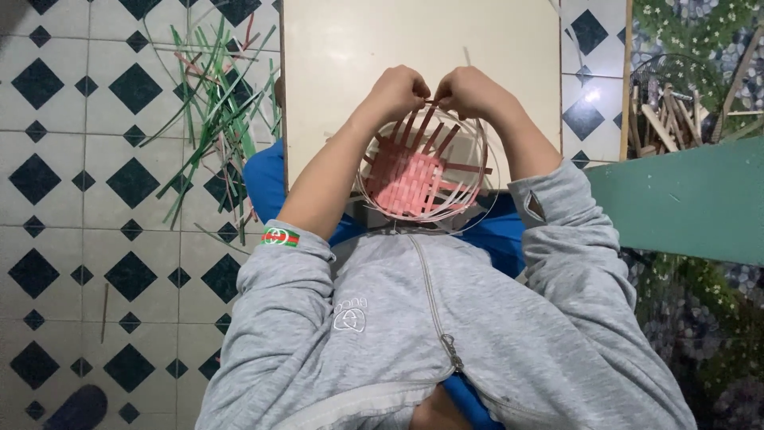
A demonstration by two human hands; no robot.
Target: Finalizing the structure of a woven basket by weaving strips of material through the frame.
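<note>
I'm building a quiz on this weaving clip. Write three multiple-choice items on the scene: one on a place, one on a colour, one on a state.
1. Where do the loose green strips lie?
A. On the tiled floor, on the left of the view
B. On the cream table
C. Inside the basket

2. What colour is the woven base of the small basket?
A. Blue
B. Pink-red
C. Black

3. What are the left hand and right hand doing?
A. Resting flat on the table
B. Both closed at the basket's far rim
C. Hanging clear of the basket

Answers:
1 A, the strips spread over the black-and-white floor beside the table.
2 B, the crossed strips in the middle read pink-red.
3 B, both fists meet at the rim, pinching strips there.
</note>
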